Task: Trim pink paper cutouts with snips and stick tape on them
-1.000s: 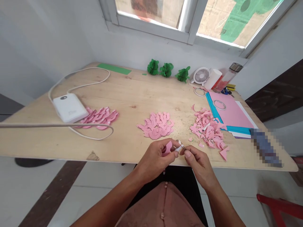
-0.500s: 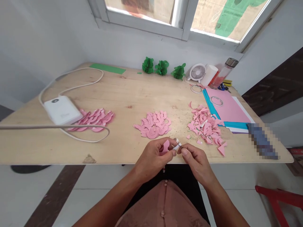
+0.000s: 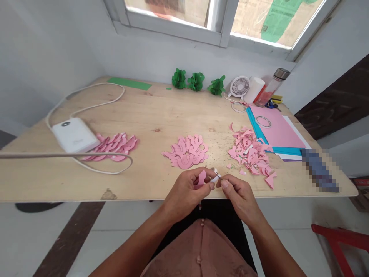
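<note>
My left hand, at the table's front edge, is closed around a curved pink paper piece. A small white strip shows by its fingertips; whether it is fixed to the paper I cannot tell. Pinched in my right hand is a thin dark pointed tool, its tip at the white strip. Its exact kind is too small to make out. Just beyond my left hand lies a pile of curved pink cutouts. Pink paper scraps are heaped beyond my right hand.
A white device with a looping cable stands left, beside more pink cutouts. Green paper ornaments, a small fan and a bottle line the back. Coloured sheets bear a tape roll at right.
The camera view has shifted very slightly. Both hands keep the same hold and position, with the tool's tip still at the white strip.
</note>
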Demonstrator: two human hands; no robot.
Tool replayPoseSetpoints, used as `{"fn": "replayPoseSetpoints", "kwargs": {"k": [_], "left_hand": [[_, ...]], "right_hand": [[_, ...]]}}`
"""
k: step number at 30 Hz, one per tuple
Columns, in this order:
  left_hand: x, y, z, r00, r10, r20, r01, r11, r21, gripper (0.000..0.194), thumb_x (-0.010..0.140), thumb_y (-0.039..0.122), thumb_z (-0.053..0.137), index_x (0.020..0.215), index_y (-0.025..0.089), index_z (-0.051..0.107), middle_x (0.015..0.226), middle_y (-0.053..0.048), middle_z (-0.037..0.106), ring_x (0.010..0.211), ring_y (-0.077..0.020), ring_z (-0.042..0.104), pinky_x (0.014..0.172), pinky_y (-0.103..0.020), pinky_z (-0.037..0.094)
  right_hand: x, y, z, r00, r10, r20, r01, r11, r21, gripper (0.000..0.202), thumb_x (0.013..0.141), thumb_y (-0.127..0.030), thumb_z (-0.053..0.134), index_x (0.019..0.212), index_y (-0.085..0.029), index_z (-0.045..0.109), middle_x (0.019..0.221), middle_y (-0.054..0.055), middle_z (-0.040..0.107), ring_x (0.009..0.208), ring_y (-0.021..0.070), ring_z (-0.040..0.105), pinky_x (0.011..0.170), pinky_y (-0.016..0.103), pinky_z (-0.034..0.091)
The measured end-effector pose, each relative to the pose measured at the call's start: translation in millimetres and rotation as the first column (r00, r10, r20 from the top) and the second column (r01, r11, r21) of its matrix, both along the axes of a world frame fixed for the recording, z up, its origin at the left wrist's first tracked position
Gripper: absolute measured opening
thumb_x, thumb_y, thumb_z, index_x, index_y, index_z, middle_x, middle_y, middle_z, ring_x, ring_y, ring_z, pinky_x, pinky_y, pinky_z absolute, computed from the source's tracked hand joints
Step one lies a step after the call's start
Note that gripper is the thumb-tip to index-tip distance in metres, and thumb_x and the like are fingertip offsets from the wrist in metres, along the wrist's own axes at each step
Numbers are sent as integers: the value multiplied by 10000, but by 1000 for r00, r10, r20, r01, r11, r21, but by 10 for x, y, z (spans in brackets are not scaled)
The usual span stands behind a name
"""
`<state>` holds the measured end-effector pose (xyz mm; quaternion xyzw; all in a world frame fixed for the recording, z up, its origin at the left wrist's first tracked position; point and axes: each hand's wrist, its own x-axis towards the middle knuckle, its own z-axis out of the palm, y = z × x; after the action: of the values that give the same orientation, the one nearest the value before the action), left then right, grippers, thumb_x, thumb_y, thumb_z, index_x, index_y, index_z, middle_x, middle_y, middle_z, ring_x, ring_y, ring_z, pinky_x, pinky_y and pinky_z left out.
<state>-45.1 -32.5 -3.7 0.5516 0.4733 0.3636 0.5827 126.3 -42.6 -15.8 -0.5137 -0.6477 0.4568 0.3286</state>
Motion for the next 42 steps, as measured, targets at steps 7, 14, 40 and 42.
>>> {"fn": "replayPoseSetpoints", "kwargs": {"k": [7,14,40,42], "left_hand": [[4,-6,-19,1000,6,21,-6,1000,-30,231,736,276,598,929,168,666,696,-17,612,657,-151,558,553,-233,432],[10,1,-22,1000,15,14,-15,1000,-16,212,748,234,599,943,163,644,664,35,503,567,-92,425,522,-211,352],[-29,25,-32,999,12,52,-12,1000,2,73,762,189,586,800,152,637,705,17,571,659,-109,468,610,-226,371],[-28,26,-14,998,14,65,-15,1000,1,81,763,184,582,803,148,643,712,11,583,668,-113,482,620,-228,380]], "right_hand": [[13,14,-11,1000,-1,29,0,999,38,373,896,-454,427,748,-157,595,620,-12,489,564,105,399,535,224,348],[25,27,-43,999,-8,38,6,999,39,371,886,-461,441,733,-161,598,642,-3,523,607,124,448,555,229,364],[46,29,-81,992,-64,107,61,998,35,316,857,-448,485,803,-161,607,641,-19,477,589,115,408,534,230,316],[40,26,-83,994,-50,101,48,998,28,316,859,-448,482,800,-164,607,656,-16,492,602,117,420,549,232,326]]}}
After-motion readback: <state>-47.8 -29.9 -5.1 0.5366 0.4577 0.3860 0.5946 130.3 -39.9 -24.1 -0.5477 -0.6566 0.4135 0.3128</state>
